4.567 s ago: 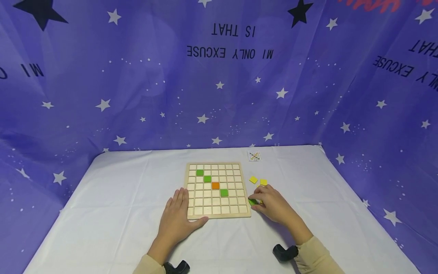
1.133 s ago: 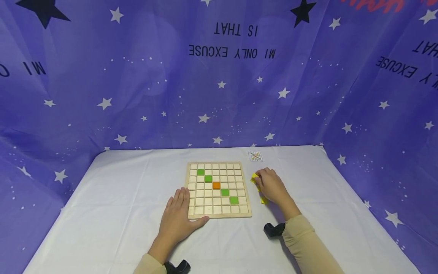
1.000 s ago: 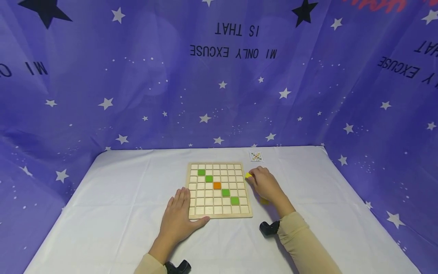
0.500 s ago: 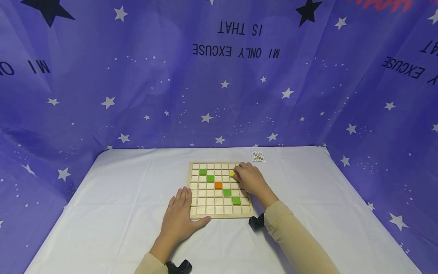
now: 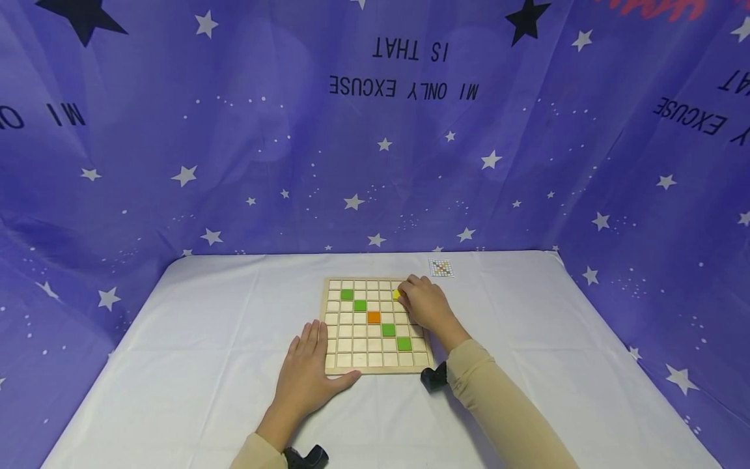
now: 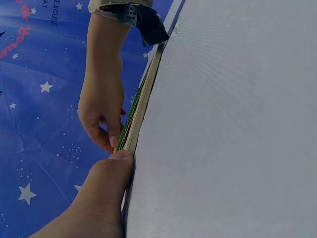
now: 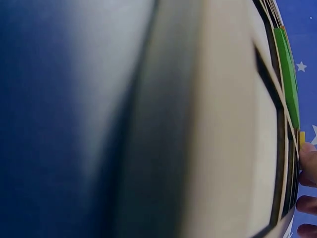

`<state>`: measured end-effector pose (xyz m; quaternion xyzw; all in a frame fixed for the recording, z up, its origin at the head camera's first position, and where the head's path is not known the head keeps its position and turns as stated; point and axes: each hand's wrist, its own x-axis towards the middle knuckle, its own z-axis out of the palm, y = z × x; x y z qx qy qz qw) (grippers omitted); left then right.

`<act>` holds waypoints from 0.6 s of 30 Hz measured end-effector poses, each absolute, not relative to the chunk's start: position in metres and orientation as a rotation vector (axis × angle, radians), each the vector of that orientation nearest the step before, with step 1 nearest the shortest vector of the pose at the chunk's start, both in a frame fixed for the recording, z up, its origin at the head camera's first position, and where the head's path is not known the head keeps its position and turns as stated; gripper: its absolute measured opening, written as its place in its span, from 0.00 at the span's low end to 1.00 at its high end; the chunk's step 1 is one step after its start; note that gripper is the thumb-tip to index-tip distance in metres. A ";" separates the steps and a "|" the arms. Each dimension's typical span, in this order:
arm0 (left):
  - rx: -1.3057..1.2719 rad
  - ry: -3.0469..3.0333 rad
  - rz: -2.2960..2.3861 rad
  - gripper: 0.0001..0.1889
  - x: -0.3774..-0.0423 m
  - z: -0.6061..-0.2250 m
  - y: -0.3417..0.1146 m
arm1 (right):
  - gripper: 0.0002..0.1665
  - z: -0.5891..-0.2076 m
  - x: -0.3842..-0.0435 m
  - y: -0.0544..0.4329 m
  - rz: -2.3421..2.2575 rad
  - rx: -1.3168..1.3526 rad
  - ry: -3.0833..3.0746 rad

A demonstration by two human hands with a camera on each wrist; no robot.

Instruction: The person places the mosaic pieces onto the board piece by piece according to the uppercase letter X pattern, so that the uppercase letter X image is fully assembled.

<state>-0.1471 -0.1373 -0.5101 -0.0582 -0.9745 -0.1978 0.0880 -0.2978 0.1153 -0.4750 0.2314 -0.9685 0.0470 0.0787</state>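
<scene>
A wooden grid board (image 5: 351, 359) lies on the table, with an orange tile (image 5: 374, 317) and several green tiles (image 5: 388, 330) set along a diagonal of its squares. My left hand (image 5: 306, 371) rests along its left edge, fingers straight, thumb at the front edge. Over the upper right squares, my right hand (image 5: 428, 305) pinches a yellow tile (image 5: 397, 295) at the board's surface. The left wrist view shows that hand (image 6: 101, 106) with its thumb and fingers together at the tile. Only a sliver of yellow tile (image 7: 302, 138) shows in the right wrist view.
A small card with a coloured grid pattern (image 5: 441, 268) lies beyond the board's far right corner. White cloth (image 5: 193, 365) covers the table, and a purple star-printed curtain (image 5: 305, 163) stands behind it. My right hand and forearm hide part of the table right of the board.
A green tile, in my right hand at first, now sits in the board's lower right squares. My right hand has since taken a yellow tile and brought it left onto the board. My left hand stays put.
</scene>
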 end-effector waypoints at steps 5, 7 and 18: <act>-0.164 -2.913 -0.590 0.65 -0.147 -0.510 -0.138 | 0.11 -0.475 -0.299 0.115 0.193 0.710 -2.862; -0.164 -2.915 -0.592 0.65 -0.147 -0.510 -0.137 | 0.10 -0.476 -0.299 0.115 0.215 0.708 -2.855; -0.160 -2.911 -0.592 0.65 -0.147 -0.511 -0.137 | 0.13 -0.468 -0.290 0.128 0.348 0.639 -2.915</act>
